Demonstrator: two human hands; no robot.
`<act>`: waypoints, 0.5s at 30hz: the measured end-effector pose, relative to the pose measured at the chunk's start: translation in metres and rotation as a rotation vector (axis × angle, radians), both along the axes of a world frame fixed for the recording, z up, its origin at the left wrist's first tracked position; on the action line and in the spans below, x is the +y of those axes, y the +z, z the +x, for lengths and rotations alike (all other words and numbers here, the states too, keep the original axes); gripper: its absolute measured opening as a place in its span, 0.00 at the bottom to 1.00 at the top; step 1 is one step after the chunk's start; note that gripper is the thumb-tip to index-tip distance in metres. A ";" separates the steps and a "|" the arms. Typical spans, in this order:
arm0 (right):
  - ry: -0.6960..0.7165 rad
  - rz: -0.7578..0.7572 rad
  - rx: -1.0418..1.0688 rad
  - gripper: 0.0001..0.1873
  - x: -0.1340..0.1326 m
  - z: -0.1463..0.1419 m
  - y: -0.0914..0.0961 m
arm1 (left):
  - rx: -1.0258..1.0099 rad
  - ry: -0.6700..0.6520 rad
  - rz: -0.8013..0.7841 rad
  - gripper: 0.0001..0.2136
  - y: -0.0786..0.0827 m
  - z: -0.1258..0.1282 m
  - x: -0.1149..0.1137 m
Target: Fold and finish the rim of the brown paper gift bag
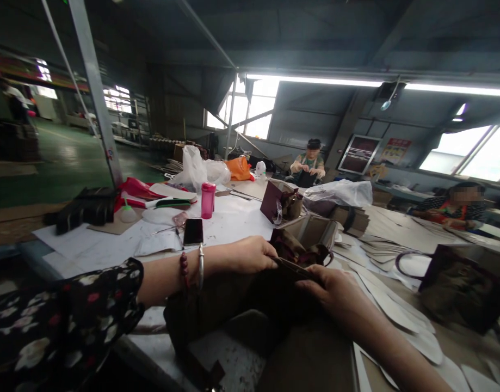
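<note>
My left hand [255, 255] reaches in from the left and pinches the upper edge of a dark handbag [233, 294] between thumb and fingers. A short way along that same edge, my right hand [329, 286] grips it too, thumb on the near side. The bag hangs low and close to me, its inside too dark to make out. Just past my hands stands an open brown bag [288, 247] with stiff, light-lined walls. Behind that one is a smaller maroon bag [272, 201] with a clear handle wrap.
On the white-covered table [233, 218] are a phone [193, 232], a pink bottle [208, 200], plastic bags [195, 169] and an orange bag [239, 169]. Pale cut panels [390, 294] cover the right side, beside another dark bag [464, 286]. Two people sit across; a metal post [92, 87] rises left.
</note>
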State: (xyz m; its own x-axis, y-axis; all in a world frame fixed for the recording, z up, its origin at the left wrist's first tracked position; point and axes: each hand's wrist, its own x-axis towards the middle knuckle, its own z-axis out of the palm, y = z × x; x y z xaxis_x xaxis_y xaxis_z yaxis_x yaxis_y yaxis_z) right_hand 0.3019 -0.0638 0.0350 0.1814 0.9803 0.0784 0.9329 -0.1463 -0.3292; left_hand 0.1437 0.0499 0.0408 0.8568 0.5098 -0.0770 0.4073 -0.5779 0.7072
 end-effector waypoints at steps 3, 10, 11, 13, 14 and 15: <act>0.025 -0.002 0.032 0.07 -0.002 0.003 -0.002 | 0.001 -0.024 -0.040 0.13 0.002 -0.001 -0.001; 0.093 0.018 0.043 0.11 -0.003 0.011 -0.007 | -0.061 -0.051 -0.116 0.15 0.001 0.001 -0.003; 0.099 0.020 0.056 0.11 -0.003 0.011 -0.007 | -0.062 -0.032 -0.111 0.14 0.000 0.002 -0.004; 0.098 0.020 0.121 0.10 -0.005 0.011 -0.006 | -0.071 0.000 -0.092 0.13 -0.005 0.003 -0.006; 0.083 0.019 0.158 0.14 -0.007 0.011 -0.005 | -0.078 0.015 -0.085 0.13 -0.007 0.004 -0.007; 0.054 0.019 0.187 0.20 -0.009 0.010 -0.004 | -0.086 0.031 -0.080 0.13 -0.009 0.004 -0.008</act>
